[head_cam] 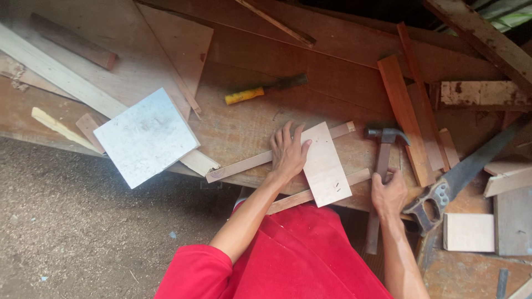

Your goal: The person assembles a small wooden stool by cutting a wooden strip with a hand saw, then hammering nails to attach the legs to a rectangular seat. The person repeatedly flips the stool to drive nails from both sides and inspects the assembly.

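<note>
My left hand [288, 152] lies flat, fingers spread, on the left edge of a small pale wood panel [326, 166]. The panel rests across two thin wooden strips, the upper strip [244, 164] and the lower strip [357, 177], on a worn wooden workbench [244, 122]. My right hand [389, 194] grips the wooden handle of a claw hammer [382, 160]. The hammer's steel head lies on the bench just right of the panel.
A hand saw [460, 177] lies right of the hammer. A yellow-handled chisel [263, 90] rests farther back. A grey-white square board [145, 137] overhangs the bench's left front edge. Reddish planks [407, 119] and wood offcuts crowd the right side. Dirt floor is at lower left.
</note>
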